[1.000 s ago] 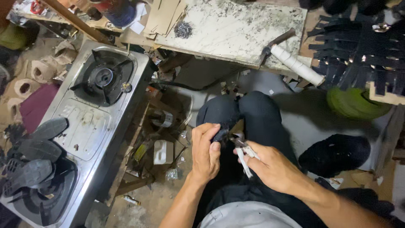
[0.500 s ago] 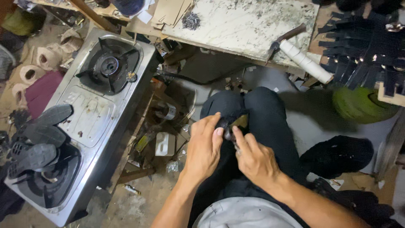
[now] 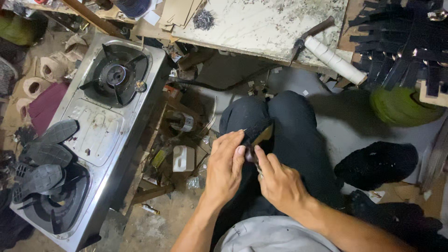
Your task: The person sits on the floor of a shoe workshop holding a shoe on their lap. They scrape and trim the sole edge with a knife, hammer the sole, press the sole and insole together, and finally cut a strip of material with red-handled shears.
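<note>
My left hand (image 3: 225, 164) and my right hand (image 3: 276, 181) meet over my lap, above my dark trousers (image 3: 284, 121). Both press on a small black piece with a tan edge (image 3: 259, 133) that rests on my knee. My left fingers pinch its near end. A thin metal tool (image 3: 254, 161) shows between the two hands, under my right thumb; most of it is hidden.
A steel two-burner stove (image 3: 100, 126) stands at the left with black shoe soles (image 3: 44, 154) on it. Ahead is a stained work board (image 3: 266, 21) with a hammer (image 3: 310, 35) and a white roll (image 3: 336, 59). Black straps (image 3: 401, 42) lie at the right. Clutter covers the floor.
My right hand, which held metal scissors apart from the left, has closed in against the left hand. The tool is now mostly hidden. The view has shifted slightly.
</note>
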